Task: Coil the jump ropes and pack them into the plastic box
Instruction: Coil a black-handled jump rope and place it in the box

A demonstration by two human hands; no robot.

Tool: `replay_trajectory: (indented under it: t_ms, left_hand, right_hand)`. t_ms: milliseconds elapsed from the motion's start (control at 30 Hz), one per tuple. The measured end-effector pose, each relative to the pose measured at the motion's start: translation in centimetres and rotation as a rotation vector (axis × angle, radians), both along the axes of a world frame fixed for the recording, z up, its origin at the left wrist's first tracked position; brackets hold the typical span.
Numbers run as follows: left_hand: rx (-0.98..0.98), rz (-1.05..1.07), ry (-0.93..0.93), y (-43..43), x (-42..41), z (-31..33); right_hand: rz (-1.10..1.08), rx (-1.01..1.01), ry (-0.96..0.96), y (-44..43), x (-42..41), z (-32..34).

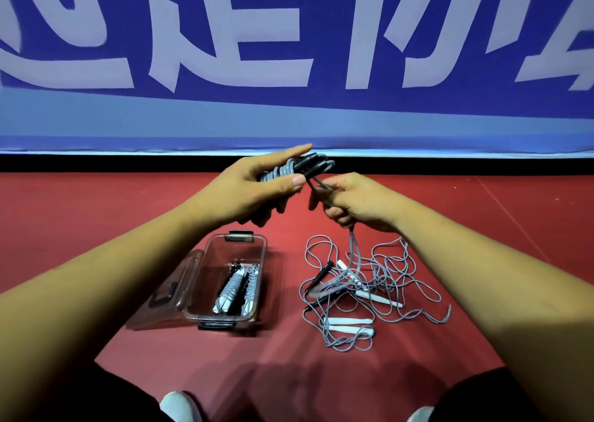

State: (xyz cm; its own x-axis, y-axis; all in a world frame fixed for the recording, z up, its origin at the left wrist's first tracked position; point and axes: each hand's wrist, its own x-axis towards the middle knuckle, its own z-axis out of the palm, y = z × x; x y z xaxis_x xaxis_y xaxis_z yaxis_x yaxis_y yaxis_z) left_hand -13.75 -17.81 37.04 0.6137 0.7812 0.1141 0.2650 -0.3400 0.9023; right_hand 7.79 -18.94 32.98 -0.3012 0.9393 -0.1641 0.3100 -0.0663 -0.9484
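Note:
My left hand (257, 183) grips a jump rope bundle (299, 167): two black handles with grey cord wound round them, held above the floor. My right hand (350, 201) pinches the loose grey cord just right of the bundle; the cord hangs down from my fist to the floor. Below, a clear plastic box (239, 244) stands open on the red floor, its lid (173, 290) lying to the left. Two coiled ropes (238, 288) lie inside it. A tangled pile of loose grey ropes (369, 290) with white and black handles lies right of the box.
A blue banner (289, 52) with large white characters runs along the back, above a black strip at the floor's far edge. My legs and white shoes (180, 405) show at the bottom. Red floor stretches left of the box and right of the pile.

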Motion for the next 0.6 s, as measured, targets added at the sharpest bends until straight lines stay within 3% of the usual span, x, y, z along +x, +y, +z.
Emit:
replay_trajectory:
  t_ms: [100,233,300,400,600]
  left_hand:
    - [-0.027,0.079,-0.042,0.5,-0.1,-0.2]
    - [-0.002,0.269,0.005,2.2,-0.6,-0.9]
    - [0.101,0.325,0.136,2.9,-0.9,-1.6]
    - [0.313,0.369,0.385,3.5,-1.1,-3.0]
    - [0.596,0.402,0.948,2.4,0.4,-4.5]
  right_hand:
    - [0.008,-0.019,-0.091,-0.2,-1.0,-0.2]
    - [-0.133,0.255,-0.213,-0.2,-2.7,0.2]
    - [-0.090,0.377,-0.389,-0.2,-2.9,0.2]
    - [0.002,0.376,-0.613,-0.4,-2.9,0.1]
    - [0.064,0.488,-0.750,-1.0,-4.1,1.7]
